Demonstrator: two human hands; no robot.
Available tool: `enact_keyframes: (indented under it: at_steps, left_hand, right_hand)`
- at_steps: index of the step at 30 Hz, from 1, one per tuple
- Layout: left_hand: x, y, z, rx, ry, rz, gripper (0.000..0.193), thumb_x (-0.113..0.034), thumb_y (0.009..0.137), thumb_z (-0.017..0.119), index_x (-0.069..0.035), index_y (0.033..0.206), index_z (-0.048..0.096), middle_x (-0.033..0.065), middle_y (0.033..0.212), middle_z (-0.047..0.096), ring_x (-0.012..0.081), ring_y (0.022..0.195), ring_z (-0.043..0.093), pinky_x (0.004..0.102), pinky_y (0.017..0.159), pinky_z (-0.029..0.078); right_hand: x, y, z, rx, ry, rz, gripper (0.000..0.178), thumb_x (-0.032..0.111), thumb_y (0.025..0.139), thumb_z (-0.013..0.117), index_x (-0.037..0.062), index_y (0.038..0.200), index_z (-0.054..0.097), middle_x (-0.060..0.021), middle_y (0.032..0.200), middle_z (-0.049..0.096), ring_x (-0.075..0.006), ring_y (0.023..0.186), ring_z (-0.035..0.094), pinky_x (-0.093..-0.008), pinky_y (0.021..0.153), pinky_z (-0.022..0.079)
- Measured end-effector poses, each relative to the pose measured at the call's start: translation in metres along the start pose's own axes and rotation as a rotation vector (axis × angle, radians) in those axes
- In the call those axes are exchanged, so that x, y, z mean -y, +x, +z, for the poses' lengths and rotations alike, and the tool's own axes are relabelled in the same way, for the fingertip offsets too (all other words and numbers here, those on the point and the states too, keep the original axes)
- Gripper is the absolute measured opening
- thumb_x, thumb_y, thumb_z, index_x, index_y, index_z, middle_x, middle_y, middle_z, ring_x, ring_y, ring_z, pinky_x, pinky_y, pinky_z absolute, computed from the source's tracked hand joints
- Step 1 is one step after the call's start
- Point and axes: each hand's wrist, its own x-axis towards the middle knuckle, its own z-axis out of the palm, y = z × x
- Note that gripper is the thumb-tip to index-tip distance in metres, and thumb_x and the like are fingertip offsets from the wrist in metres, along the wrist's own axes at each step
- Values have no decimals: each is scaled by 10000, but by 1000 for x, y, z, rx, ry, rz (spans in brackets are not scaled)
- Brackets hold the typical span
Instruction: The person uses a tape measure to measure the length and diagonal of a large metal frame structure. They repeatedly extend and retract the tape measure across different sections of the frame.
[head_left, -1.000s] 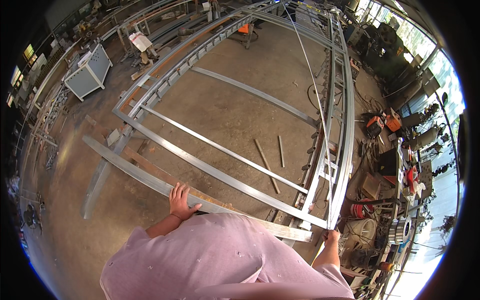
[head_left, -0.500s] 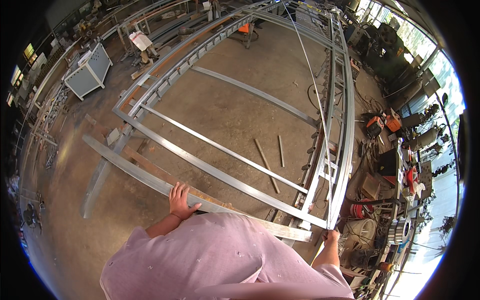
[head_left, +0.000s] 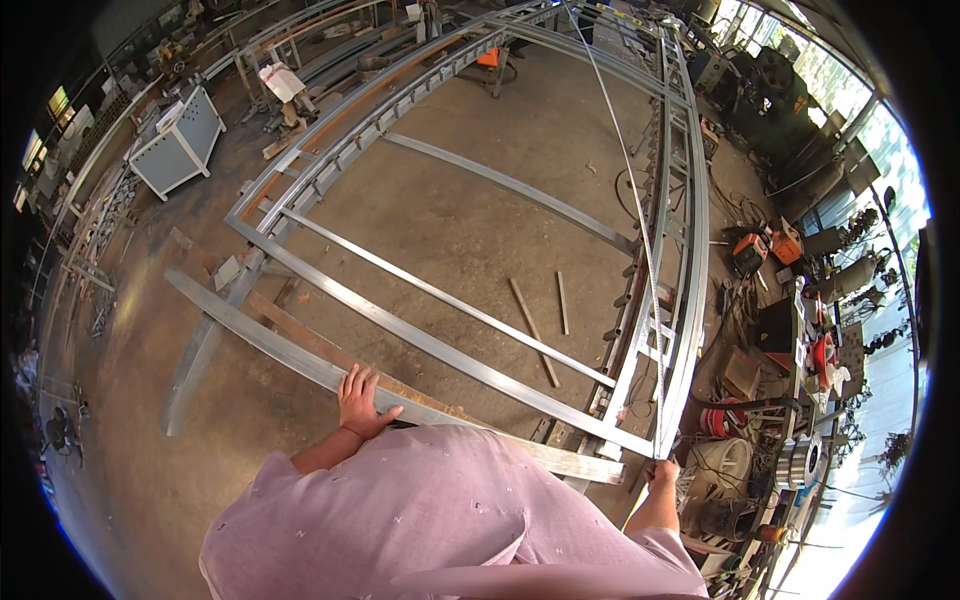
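Note:
A large welded frame of silvery metal tubes (head_left: 430, 343) stretches away in front of me. My left hand (head_left: 363, 401) lies on the near grey metal beam (head_left: 270, 338), its fingers over the top and the thumb spread along it. At the frame's near right corner, my right hand (head_left: 662, 471) is closed on a tape measure (head_left: 650, 240). The pale tape runs taut and slanting from there to the far end of the frame. What lies inside the right fingers is partly hidden.
Two loose metal strips (head_left: 535, 335) lie on the floor inside the frame. Right of it are orange machines (head_left: 786, 240), a dirty white bucket (head_left: 722, 462) and a cluttered workbench (head_left: 800, 370). A grey cabinet (head_left: 180, 150) stands at the far left.

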Motion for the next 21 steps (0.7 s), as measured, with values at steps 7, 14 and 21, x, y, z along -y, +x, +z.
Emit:
enact_keyframes:
  at_steps: [7, 14, 21]
  left_hand:
    - [2, -1, 0, 14, 7, -6, 937, -735, 791, 664, -27, 1394, 544, 171, 1493, 471, 383, 1505, 287, 582, 1229, 164]
    - [1, 0, 2, 2, -13, -3, 929, -720, 783, 683, -28, 1388, 548, 169, 1489, 476, 385, 1502, 288, 581, 1225, 168]
    - [2, -2, 2, -1, -17, -13, 937, -714, 765, 706, -28, 1384, 551, 164, 1491, 479, 382, 1501, 291, 588, 1220, 175]
  right_hand:
    - [2, -4, 4, -22, -34, -2, 152, -21, 956, 465, 51, 831, 514, -55, 683, 508, -167, 500, 462, -342, 422, 350]
    - [-2, 4, -4, -15, -34, -4, 156, -9, 943, 488, 57, 814, 547, -62, 679, 539, -182, 505, 493, -372, 453, 410]
    - [-2, 1, 0, 5, -24, -28, 136, -24, 929, 492, 30, 820, 550, -74, 694, 534, -191, 516, 504, -365, 441, 417]
